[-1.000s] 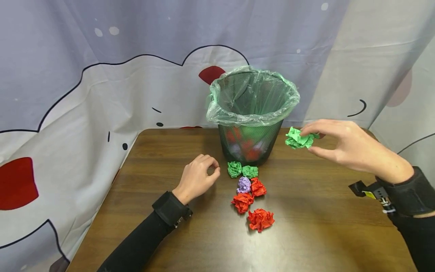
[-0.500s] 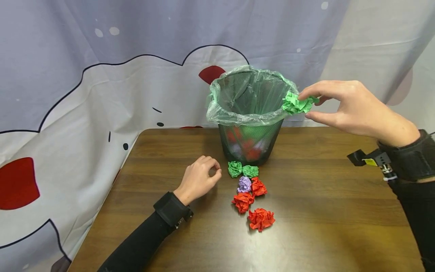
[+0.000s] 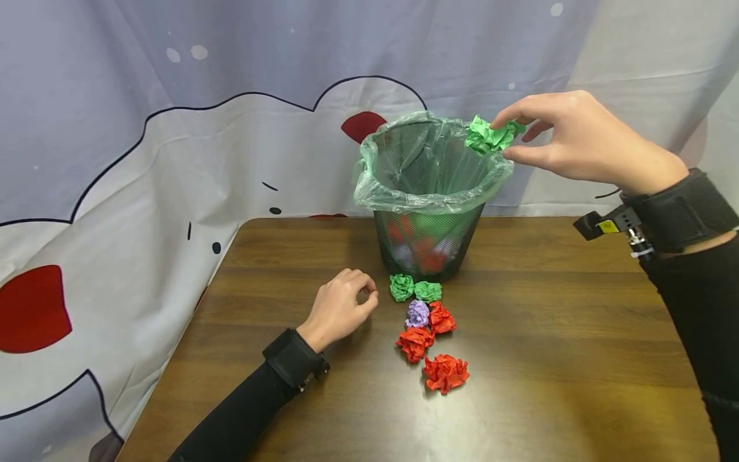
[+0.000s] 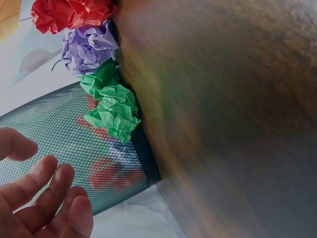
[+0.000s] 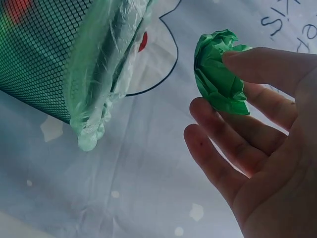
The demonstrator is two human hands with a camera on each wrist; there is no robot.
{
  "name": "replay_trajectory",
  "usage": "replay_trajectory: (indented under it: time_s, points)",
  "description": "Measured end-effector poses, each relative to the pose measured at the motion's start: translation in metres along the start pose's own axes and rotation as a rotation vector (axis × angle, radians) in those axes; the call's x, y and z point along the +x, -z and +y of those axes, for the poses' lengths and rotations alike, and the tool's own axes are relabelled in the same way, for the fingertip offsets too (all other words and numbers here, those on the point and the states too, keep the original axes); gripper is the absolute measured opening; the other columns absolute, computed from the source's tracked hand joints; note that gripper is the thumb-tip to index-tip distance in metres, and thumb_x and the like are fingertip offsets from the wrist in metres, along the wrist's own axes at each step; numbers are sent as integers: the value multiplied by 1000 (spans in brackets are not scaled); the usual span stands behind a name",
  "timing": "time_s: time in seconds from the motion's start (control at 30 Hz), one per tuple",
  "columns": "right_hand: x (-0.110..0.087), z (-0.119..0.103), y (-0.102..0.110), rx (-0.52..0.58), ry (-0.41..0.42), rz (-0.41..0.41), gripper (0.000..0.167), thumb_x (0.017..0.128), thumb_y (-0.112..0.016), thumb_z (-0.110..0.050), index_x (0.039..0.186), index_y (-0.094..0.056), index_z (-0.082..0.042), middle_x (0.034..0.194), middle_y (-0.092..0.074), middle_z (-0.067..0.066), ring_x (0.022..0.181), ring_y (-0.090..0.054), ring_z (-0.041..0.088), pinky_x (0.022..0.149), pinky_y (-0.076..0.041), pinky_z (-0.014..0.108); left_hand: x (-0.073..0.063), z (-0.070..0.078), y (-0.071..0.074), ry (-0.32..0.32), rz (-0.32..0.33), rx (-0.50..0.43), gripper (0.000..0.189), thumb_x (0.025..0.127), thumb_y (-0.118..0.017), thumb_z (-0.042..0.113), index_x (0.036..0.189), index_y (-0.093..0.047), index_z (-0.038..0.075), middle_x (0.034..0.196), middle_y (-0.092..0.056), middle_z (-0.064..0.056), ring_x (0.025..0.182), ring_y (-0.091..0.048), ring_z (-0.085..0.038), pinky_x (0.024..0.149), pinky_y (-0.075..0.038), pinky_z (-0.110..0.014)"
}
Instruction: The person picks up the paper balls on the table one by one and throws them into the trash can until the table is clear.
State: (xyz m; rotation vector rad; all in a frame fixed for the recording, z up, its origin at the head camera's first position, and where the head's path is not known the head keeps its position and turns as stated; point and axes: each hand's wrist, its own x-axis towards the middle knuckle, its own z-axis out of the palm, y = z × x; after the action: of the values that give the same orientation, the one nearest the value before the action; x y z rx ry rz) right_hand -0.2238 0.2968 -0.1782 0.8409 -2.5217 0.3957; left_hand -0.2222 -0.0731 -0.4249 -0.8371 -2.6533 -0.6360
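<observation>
- Behind everything in the head view hangs a printed lavender-and-white curtain (image 3: pixel 219 160), and a brown wooden table (image 3: pixel 548 321) spreads out below it.
- At the far right in the head view, your right hand (image 3: pixel 583 141) is raised, pinching a green paper ball (image 3: pixel 487 136) between thumb and fingertips; the ball overlaps the right far rim of the green liner (image 3: pixel 427 202).
- That liner folds over the top of a black mesh bin (image 3: pixel 469 231), upright at the far edge of the table, with red, green and purple patches showing through its wall.
- Left of centre, your left hand (image 3: pixel 340 305) holds nothing, its fingers loosely bent and the thumb near them.
- To its right, two green balls (image 3: pixel 401 287) sit side by side just in front of the bin; nearer to you come a purple ball (image 3: pixel 418 314) and two red balls (image 3: pixel 442 318), then another red ball (image 3: pixel 447 373) set apart.
- Through the left wrist view, you see those loosely curved fingers, with the mesh and the green, purple and red paper beyond them.
- Through the right wrist view, your thumb presses the pinched ball while other fingers reach out beside it; a visible gap separates ball and liner.
</observation>
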Motion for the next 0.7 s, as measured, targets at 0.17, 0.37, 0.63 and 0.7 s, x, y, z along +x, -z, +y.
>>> replay_trajectory:
  time_s: [0.17,0.37,0.63,0.7]
  points:
    - [17,1,-2,-3,-49,-78,35,91,-72,-17,125,-67,-13,120,-70,9,93,-72,30,76,-46,25,-1,-2,0,-2,3,-2,6,90,-68,25,86,-68,21,86,-65,6,83,-58,-9,65,-50,-31]
    - [37,5,-5,1,-97,-155,36,93,-70,-24,128,-66,-14,123,-69,10,96,-72,31,77,-50,37,-1,-4,0,5,7,0,5,90,-68,25,87,-68,22,86,-65,7,82,-57,-8,65,-50,-30]
    - [51,6,-13,69,-187,-271,42,95,-67,-29,135,-62,-18,122,-68,12,104,-69,33,85,-51,46,-3,-6,-2,5,7,-6,5,90,-67,25,86,-68,22,87,-67,3,83,-58,-9,65,-50,-31]
    - [49,7,-15,68,-182,-277,41,95,-67,-28,134,-62,-17,120,-69,12,102,-70,32,85,-52,46,-3,-6,-2,6,5,-8,5,91,-67,24,86,-68,22,88,-68,3,83,-58,-9,65,-50,-32]
